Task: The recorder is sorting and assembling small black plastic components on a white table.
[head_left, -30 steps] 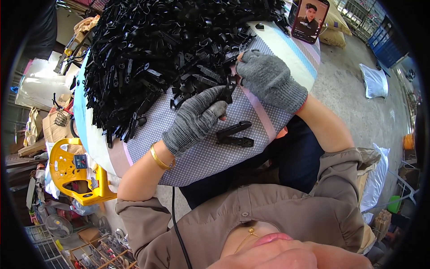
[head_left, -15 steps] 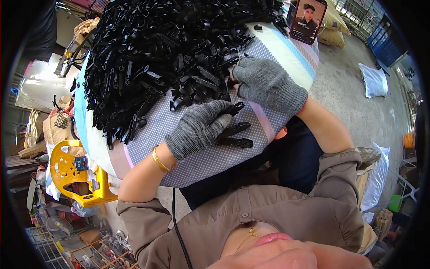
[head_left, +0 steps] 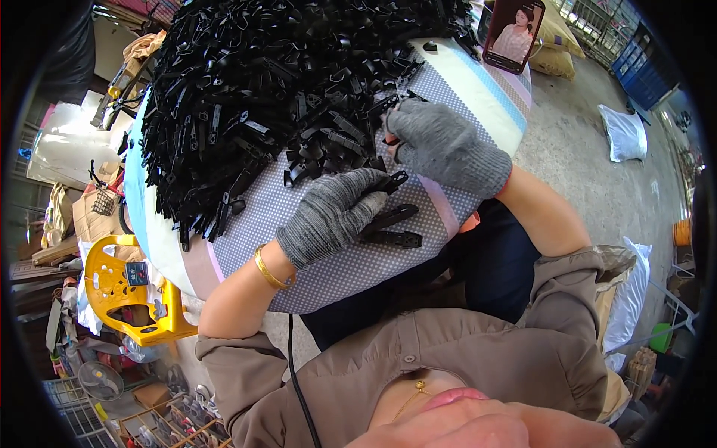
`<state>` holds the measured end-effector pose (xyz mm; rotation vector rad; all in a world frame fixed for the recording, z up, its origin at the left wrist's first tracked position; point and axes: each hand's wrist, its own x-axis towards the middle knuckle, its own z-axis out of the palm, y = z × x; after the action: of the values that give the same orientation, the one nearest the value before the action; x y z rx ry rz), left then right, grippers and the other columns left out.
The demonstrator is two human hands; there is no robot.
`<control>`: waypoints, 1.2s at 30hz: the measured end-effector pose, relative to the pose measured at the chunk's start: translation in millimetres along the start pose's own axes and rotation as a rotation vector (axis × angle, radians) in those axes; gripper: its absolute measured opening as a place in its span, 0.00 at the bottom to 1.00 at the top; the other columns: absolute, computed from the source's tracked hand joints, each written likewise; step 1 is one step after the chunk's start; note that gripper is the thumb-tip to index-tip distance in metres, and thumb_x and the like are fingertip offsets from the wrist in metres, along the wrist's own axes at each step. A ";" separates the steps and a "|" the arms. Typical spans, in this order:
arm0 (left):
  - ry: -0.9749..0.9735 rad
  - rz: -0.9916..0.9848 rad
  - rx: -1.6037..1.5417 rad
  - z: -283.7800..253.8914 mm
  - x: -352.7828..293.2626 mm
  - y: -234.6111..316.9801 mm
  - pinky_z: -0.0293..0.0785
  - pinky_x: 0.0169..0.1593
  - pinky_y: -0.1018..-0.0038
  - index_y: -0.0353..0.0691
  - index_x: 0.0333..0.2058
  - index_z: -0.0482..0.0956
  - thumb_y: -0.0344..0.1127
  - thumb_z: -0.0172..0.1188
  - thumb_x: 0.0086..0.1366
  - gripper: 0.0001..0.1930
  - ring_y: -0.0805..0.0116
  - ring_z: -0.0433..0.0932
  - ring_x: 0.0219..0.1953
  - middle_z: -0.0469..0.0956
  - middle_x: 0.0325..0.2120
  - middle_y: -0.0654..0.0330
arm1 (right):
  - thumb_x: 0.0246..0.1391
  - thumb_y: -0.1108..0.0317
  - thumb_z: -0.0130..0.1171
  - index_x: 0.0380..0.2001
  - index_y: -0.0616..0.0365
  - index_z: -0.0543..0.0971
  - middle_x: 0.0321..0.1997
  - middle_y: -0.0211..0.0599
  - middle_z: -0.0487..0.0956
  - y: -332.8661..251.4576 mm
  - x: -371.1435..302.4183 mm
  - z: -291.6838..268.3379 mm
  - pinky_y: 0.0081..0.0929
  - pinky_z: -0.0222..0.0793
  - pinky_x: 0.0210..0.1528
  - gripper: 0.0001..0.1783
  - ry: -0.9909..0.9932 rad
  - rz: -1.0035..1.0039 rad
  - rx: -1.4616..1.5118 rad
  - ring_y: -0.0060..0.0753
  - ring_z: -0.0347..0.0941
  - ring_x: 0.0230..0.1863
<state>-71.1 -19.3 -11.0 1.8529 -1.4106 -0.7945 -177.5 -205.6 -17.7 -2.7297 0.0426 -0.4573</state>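
A big heap of slim, shiny black clip-like pieces (head_left: 239, 89) covers the far and left part of the cloth-covered table (head_left: 336, 287). My left hand (head_left: 328, 216), in a grey knit glove, is closed around one black clip-like piece (head_left: 397, 180) whose end sticks out past the fingers. Two more black pieces (head_left: 396, 239) show just below those fingers; whether they are held or lie on the cloth I cannot tell. At the heap's right edge, my gloved right hand (head_left: 444, 142) has its bare fingertips bent together in a pinch. What sits between them is hidden.
A phone (head_left: 514, 36) playing a video stands at the table's far right edge. On the left is a yellow plastic chair (head_left: 138, 287). White sacks (head_left: 622, 134) lie on the concrete floor to the right. A black cable (head_left: 297, 373) hangs down near my body.
My right hand has shifted very slightly at the heap's edge. The left hand stays in place with the black piece. The phone's picture differs.
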 end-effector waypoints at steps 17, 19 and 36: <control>0.081 -0.066 -0.276 0.0 -1.3 4.8 0.73 0.38 0.77 0.32 0.46 0.73 0.36 0.55 0.60 0.17 0.72 0.77 0.32 0.78 0.31 0.55 | 0.42 0.68 0.57 0.37 0.59 0.74 0.37 0.43 0.72 1.1 -31.3 -12.6 0.34 0.68 0.42 0.16 -0.074 0.058 -0.165 0.42 0.71 0.39; 0.048 -0.115 -0.210 -2.2 -0.4 8.0 0.73 0.38 0.77 0.32 0.47 0.72 0.35 0.55 0.61 0.17 0.73 0.77 0.32 0.78 0.31 0.56 | 0.42 0.69 0.57 0.39 0.59 0.73 0.39 0.43 0.71 -0.8 -33.9 -13.1 0.34 0.69 0.42 0.17 -0.116 0.010 -0.286 0.42 0.71 0.40; 0.107 -0.094 -0.403 -0.1 -3.0 5.2 0.71 0.34 0.82 0.34 0.47 0.72 0.38 0.55 0.62 0.17 0.80 0.72 0.28 0.75 0.29 0.62 | 0.50 0.62 0.60 0.34 0.65 0.76 0.25 0.34 0.75 -1.8 -19.9 -19.4 0.18 0.69 0.26 0.16 -0.009 0.646 1.011 0.20 0.72 0.24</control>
<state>-74.6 -17.3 -6.6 1.6285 -1.0141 -0.9342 -202.6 -209.0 -6.2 -1.5990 0.5179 -0.1816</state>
